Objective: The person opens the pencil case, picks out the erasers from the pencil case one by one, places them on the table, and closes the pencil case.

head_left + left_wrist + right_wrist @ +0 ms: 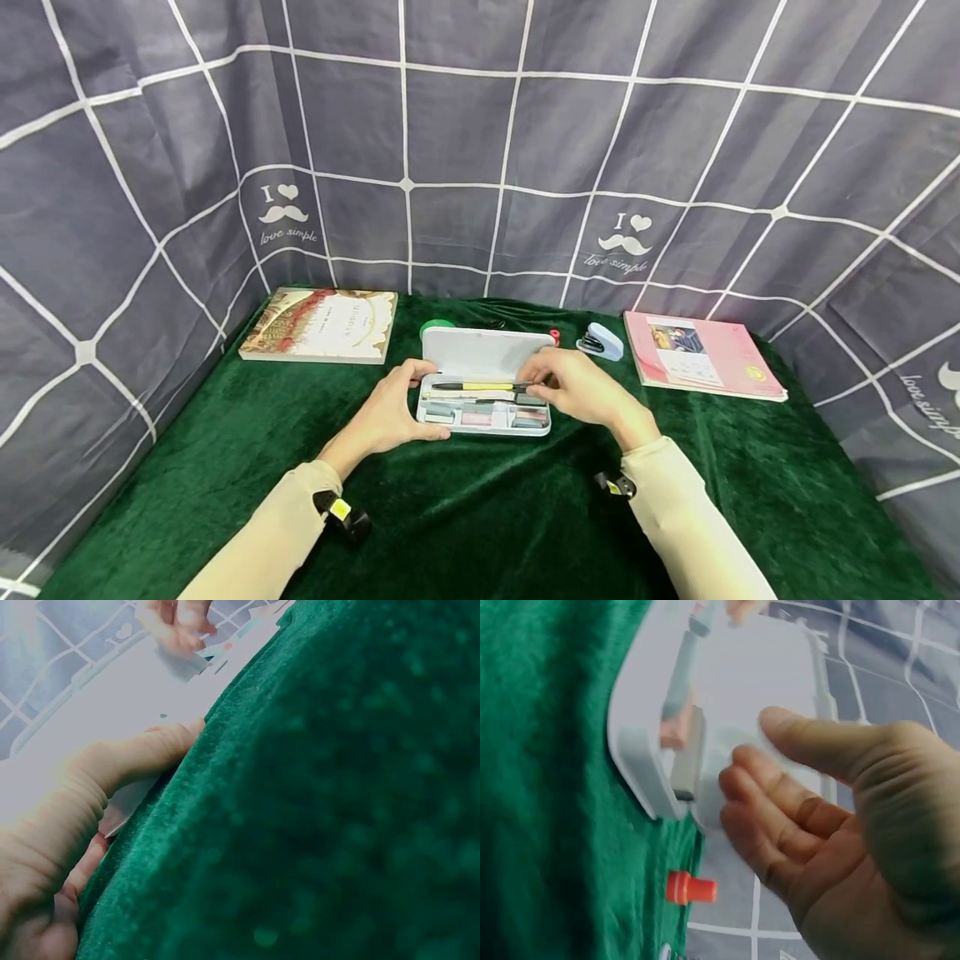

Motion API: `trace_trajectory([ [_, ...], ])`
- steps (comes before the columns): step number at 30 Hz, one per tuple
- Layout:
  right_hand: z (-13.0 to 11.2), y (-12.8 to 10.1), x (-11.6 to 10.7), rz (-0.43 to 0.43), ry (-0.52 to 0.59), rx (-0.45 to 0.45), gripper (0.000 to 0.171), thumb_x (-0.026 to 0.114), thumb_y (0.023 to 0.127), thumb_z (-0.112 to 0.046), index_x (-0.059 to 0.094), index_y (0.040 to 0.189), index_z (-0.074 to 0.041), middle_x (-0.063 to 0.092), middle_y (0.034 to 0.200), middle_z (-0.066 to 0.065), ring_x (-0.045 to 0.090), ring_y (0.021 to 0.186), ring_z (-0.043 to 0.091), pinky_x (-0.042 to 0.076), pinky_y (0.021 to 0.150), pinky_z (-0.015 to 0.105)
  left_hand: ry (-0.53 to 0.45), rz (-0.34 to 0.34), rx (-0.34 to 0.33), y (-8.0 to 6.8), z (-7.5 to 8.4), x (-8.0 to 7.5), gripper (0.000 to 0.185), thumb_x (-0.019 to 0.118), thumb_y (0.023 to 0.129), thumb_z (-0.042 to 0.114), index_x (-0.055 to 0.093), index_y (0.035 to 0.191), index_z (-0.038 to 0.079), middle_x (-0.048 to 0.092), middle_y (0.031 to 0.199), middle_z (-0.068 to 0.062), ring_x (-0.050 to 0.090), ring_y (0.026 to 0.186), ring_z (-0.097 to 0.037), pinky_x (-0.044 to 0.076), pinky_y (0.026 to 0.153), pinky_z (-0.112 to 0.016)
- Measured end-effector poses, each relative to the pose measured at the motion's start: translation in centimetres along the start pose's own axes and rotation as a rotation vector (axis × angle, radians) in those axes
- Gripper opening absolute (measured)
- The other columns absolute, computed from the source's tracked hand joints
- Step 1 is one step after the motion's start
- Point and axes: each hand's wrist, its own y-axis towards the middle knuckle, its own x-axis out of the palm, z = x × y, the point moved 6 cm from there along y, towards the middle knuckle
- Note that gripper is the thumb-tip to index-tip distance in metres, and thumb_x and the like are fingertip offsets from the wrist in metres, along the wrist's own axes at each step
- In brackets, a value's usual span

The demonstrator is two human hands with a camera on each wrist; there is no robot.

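Note:
A white pencil case [487,348] lies on green cloth with its lid raised at the back. Inside it are a black and yellow pen [480,386], other slim pens behind and below it, and several pastel blocks, one of them pink [476,418], in the front compartments. My left hand [384,411] grips the case's left end, thumb along the front edge and fingers at the back. Over the right end hovers my right hand [583,387], fingertips close to the pen's end. In the right wrist view its thumb and bent fingers [769,817] stand apart with nothing between them.
A book with a decorated cover [330,325] lies at the back left, a pink book [701,354] at the back right. Beside the pink one is a pale blue stapler [602,342]. Behind the case show a small red item [554,337] and a green round thing [433,326].

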Motion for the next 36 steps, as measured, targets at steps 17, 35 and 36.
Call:
trace_trajectory([
  [17,-1.6,-0.1,-0.3,0.007,-0.151,-0.113,0.033,0.077,0.089,0.017,0.082,0.108,-0.009,0.075,0.101,0.002,0.07,0.092,0.017,0.061,0.083,0.038,0.047,-0.013,0.035,-0.2,0.1,-0.4,0.095,0.104,0.078,0.044,0.058,0.156,0.016,0.06,0.153,-0.012,0.061,0.133,-0.036,0.052,0.112,-0.06],
  [35,9.7,-15.9,-8.0,0.216,-0.247,0.268,0.026,0.084,0.083,0.013,0.082,0.095,-0.009,0.077,0.086,0.001,0.067,0.077,0.003,0.059,0.068,0.028,0.078,-0.001,0.069,-0.1,0.5,-0.5,0.084,0.098,0.084,0.049,0.063,0.152,0.015,0.063,0.15,-0.012,0.064,0.132,-0.037,0.054,0.111,-0.059],
  [36,9.9,-16.3,-7.9,0.208,-0.257,0.284,0.025,0.086,0.083,0.012,0.082,0.095,-0.01,0.077,0.086,0.001,0.068,0.076,0.004,0.059,0.067,0.027,0.076,-0.002,0.07,-0.1,0.5,-0.4,0.084,0.098,0.084,0.049,0.063,0.152,0.015,0.063,0.15,-0.012,0.064,0.132,-0.037,0.054,0.111,-0.06],
])
